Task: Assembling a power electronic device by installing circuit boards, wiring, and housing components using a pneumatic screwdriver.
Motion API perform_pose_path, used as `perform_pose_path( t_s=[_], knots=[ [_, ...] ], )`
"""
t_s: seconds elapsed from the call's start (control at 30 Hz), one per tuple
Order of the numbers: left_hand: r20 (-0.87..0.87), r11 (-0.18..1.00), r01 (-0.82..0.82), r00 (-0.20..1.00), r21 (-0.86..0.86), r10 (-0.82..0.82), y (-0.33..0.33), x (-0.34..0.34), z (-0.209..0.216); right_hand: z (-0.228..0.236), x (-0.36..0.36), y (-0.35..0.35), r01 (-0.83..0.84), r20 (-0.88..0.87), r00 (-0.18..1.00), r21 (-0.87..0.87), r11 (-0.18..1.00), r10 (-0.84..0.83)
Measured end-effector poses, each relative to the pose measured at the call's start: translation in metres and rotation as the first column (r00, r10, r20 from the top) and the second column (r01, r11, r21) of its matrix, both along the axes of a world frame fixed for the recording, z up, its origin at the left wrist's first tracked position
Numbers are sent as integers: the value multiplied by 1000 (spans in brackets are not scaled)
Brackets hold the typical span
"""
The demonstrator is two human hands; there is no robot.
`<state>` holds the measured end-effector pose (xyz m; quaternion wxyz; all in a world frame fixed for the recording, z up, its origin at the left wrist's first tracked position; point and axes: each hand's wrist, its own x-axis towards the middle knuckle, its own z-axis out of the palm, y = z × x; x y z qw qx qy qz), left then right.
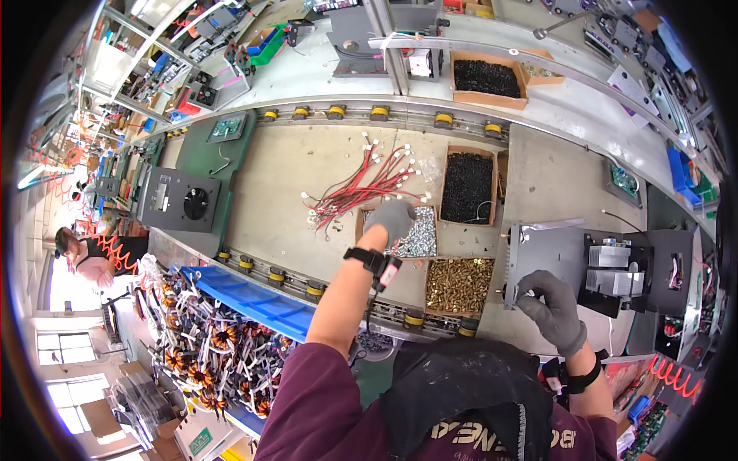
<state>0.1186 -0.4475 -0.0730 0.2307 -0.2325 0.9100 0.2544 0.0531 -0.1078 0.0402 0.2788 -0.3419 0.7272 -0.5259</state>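
My left hand (393,219), in a grey glove, reaches over a small cardboard box of silver screws (419,237). Its fingertips point down at the box and are hidden from me. My right hand (552,311), gloved the same way, is curled with thumb and fingers together by the near left corner of a dark grey metal housing (547,257). What sits between those fingers, if anything, is too small to make out. Silver heat sinks (615,269) show inside the housing. Brass-coloured screws (460,286) fill a box between my hands.
A bundle of red and black wires (357,192) with white plugs lies beyond my left hand. Beside it stands a box of black screws (467,187). At left, a grey fan housing (178,200) rests on a green board. A blue tray (254,303) and coiled components (219,346) lie nearer.
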Motion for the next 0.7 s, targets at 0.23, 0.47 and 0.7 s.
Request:
perform_pose_path(
  t_s=[0.23, 0.47, 0.7],
  knots=[
    [-574, 730, 231, 776, 643, 260, 96, 56, 82, -3, -6, -1, -28, 302, 953, 81, 996, 2],
    [-558, 769, 373, 829, 520, -25, 145, 61, 118, 8, -34, -10, 45, 824, 505, -324, 945, 259],
    [-490, 860, 356, 859, 365, -148, 135, 56, 108, 52, -34, 7, -65, 639, 716, -341, 938, 282]
  ],
)
